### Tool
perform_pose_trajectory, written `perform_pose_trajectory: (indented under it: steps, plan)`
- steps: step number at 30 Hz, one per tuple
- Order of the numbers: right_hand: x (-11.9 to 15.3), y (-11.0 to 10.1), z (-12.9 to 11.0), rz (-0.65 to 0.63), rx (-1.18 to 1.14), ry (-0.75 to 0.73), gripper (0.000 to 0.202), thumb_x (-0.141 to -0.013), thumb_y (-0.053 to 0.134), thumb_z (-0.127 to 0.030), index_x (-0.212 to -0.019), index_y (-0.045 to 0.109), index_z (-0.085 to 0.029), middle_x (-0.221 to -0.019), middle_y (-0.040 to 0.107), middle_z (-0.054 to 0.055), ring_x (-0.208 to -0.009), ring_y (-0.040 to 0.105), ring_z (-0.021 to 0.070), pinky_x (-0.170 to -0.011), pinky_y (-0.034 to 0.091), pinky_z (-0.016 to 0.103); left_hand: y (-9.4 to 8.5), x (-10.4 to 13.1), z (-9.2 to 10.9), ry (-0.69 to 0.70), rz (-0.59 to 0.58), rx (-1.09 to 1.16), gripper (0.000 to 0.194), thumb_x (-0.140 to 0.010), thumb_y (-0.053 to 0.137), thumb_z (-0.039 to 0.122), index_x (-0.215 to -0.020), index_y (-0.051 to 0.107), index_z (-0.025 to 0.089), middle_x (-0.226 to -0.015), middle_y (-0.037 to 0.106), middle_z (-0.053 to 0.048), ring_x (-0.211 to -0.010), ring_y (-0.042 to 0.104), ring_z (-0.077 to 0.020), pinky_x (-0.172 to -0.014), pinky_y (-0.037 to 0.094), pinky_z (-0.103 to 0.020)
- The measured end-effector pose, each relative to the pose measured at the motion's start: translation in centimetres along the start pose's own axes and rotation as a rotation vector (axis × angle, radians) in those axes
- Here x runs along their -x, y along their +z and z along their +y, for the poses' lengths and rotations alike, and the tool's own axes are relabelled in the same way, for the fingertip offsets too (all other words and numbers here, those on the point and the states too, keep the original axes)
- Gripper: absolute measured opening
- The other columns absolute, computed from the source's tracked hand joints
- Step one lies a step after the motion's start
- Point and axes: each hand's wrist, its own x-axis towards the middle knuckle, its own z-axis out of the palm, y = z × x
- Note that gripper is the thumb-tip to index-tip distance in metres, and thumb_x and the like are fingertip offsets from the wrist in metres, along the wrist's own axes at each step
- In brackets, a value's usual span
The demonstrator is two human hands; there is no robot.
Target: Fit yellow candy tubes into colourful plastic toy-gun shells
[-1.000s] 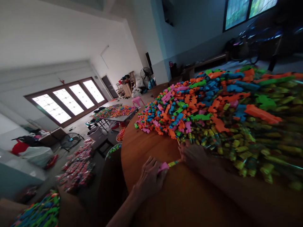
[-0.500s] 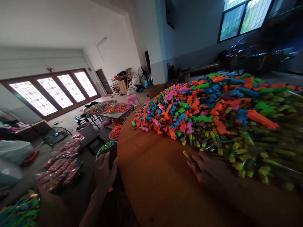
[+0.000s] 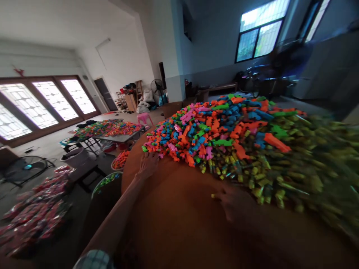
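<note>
My left hand (image 3: 149, 163) reaches over the round brown table (image 3: 171, 194), fingers stretched forward at the left end of a heap of small colourful plastic pieces (image 3: 200, 130) in orange, blue, green and pink. Nothing shows in it. Low over the tabletop, my right hand (image 3: 231, 201) pinches a small yellow piece (image 3: 213, 195) at its fingertips. Just beyond it spreads a pile of similar yellow pieces (image 3: 260, 175), some with clear thin parts. The exact kind of these pieces is too small and blurred to tell.
Left of the table stand a tub of green and blue pieces (image 3: 108, 182) and a basket of orange ones (image 3: 120, 160). Packed plastic bags (image 3: 42, 216) lie on the floor near a fan (image 3: 26, 168). Another table (image 3: 123, 138) bears more pieces. A pink stool (image 3: 144, 117) stands behind.
My left hand has moved from beside the tub up and right onto the table, to the heap's edge. My right hand keeps the yellow piece near the same spot. The view has turned right.
</note>
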Motion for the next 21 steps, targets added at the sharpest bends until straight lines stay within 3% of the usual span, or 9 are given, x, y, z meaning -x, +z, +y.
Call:
perform_pose_trajectory:
  steps: [3, 7, 11, 16, 21]
  plan:
    - [1.1, -0.5, -0.5, -0.044, -0.026, 0.034, 0.050, -0.074, 0.061, -0.012, -0.122, 0.070, -0.022, -0.120, 0.066, 0.014, -0.089, 0.067, 0.0274, -0.069, 0.044, 0.035, -0.5, 1.8, 2.4, 0.060, -0.018, 0.018, 0.028, -0.102, 0.044, 0.028, -0.108, 0.070, 0.017, -0.114, 0.064, -0.016, -0.114, 0.053, -0.0317, -0.103, 0.040, -0.053]
    - [1.5, -1.5, -1.3, -0.043, -0.071, 0.023, 0.047, -0.080, 0.059, -0.013, -0.126, 0.065, -0.016, -0.120, 0.065, 0.015, -0.093, 0.066, 0.0273, -0.071, 0.045, 0.035, -1.8, 5.3, 8.0, 0.175, -0.076, 0.113, 0.030, -0.105, 0.044, 0.033, -0.103, 0.071, 0.020, -0.105, 0.065, -0.009, -0.102, 0.055, -0.0240, -0.096, 0.044, -0.042]
    - [2.0, -1.9, -1.8, -0.022, -0.046, 0.003, 0.046, -0.086, 0.049, -0.010, -0.129, 0.062, -0.014, -0.124, 0.063, 0.016, -0.094, 0.066, 0.0268, -0.071, 0.042, 0.036, -2.9, 7.3, 12.9, 0.271, -0.132, 0.317, 0.022, -0.103, 0.049, 0.033, -0.104, 0.067, 0.019, -0.102, 0.066, -0.007, -0.097, 0.056, -0.0217, -0.091, 0.045, -0.038]
    - [2.5, -1.8, -1.8, 0.020, -0.044, 0.023, 0.041, -0.085, 0.047, -0.010, -0.123, 0.064, -0.013, -0.120, 0.063, 0.017, -0.086, 0.064, 0.0249, -0.066, 0.037, 0.035, -3.2, 7.4, 14.9, 0.311, -0.191, 0.324, 0.027, -0.104, 0.049, 0.028, -0.125, 0.062, 0.018, -0.114, 0.064, -0.010, -0.106, 0.056, -0.0234, -0.096, 0.045, -0.042]
    - [2.6, -1.9, -1.5, 0.015, -0.089, -0.016, 0.042, -0.084, 0.047, -0.006, -0.121, 0.065, -0.013, -0.117, 0.064, 0.016, -0.087, 0.061, 0.0222, -0.069, 0.035, 0.034, -3.6, 8.0, 16.5, 0.375, -0.223, 0.424, 0.019, -0.104, 0.048, 0.027, -0.112, 0.063, 0.019, -0.106, 0.063, -0.009, -0.098, 0.056, -0.0217, -0.088, 0.046, -0.038]
